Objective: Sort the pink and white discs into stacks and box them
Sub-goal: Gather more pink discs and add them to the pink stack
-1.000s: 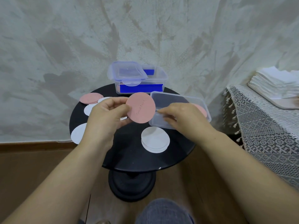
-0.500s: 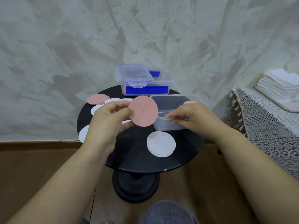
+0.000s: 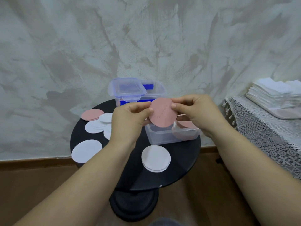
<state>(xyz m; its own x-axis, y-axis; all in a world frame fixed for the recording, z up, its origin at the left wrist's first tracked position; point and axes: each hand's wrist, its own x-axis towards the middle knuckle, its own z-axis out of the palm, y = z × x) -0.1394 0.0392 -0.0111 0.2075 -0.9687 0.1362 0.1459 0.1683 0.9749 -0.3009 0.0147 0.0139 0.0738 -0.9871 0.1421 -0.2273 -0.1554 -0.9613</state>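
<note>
Pinching the pink disc at opposite rims, I have my left hand on its left edge and my right hand on its upper right edge, thumb and fingertips closed on it from both sides. It is raised in the air, face toward me, above the open clear box. That box sits toward the right edge of the tabletop, with boxed pink discs lying inside. I judge the held disc light, thin and a little floppy, so a gentle hold at the rim suits it, and it should be laid flat rather than dropped. A neat white stack lies near the front edge. Loose white discs and a pink pile crowd the far left edge, and a lidded container stands at the far edge.
</note>
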